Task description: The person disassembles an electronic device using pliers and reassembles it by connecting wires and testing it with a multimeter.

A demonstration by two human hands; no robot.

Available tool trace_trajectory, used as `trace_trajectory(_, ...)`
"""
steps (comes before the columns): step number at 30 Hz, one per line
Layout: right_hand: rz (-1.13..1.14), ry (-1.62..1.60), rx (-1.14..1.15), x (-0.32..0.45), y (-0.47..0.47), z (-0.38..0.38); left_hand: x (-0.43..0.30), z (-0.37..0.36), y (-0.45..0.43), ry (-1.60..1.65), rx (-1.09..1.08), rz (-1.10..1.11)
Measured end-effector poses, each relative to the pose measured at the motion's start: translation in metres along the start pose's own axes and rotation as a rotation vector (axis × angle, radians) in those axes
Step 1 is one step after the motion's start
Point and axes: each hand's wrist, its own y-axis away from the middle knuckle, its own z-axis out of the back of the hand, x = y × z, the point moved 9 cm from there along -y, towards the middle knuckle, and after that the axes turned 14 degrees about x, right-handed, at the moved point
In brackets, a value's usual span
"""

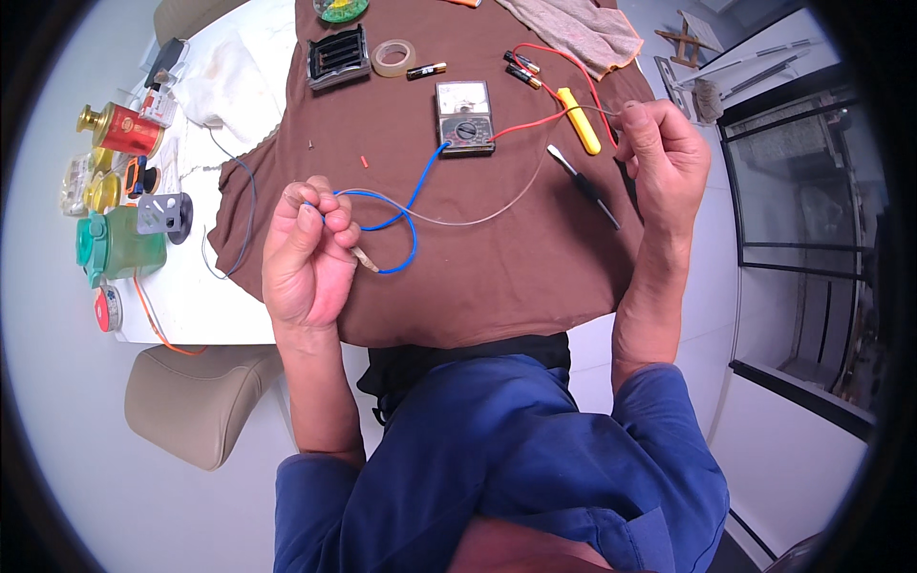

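A thin grey wire (458, 223) sags between my two hands over the brown cloth. My left hand (308, 251) pinches one end of it together with the blue test lead (413, 247). A beige wrapped section (365, 259) of that lead sticks out below the fingers. My right hand (666, 154) grips the wire's other end between thumb and fingers. The red test lead (598, 86) loops up to the right hand; its tip is hidden. Both leads come from an analog multimeter (466, 132) lying face up beyond my hands.
Near the meter lie a yellow-handled tool (579, 122), a screwdriver (584, 179), several batteries (426, 71), a tape roll (393, 57) and a black battery holder (338, 59). A small red piece (364, 162) and a screw (311, 145) rest leftward. A green container (125, 240) stands at the left edge.
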Motion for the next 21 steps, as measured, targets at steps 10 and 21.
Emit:
trace_trajectory(10,0.016,-0.019,-0.012,-0.002,0.001,0.003,-0.006,0.005,0.002,-0.013,-0.076,-0.031)
trace_trajectory(21,-0.028,0.015,-0.025,-0.009,0.004,0.011,0.000,0.007,0.003,-0.014,-0.115,0.014)
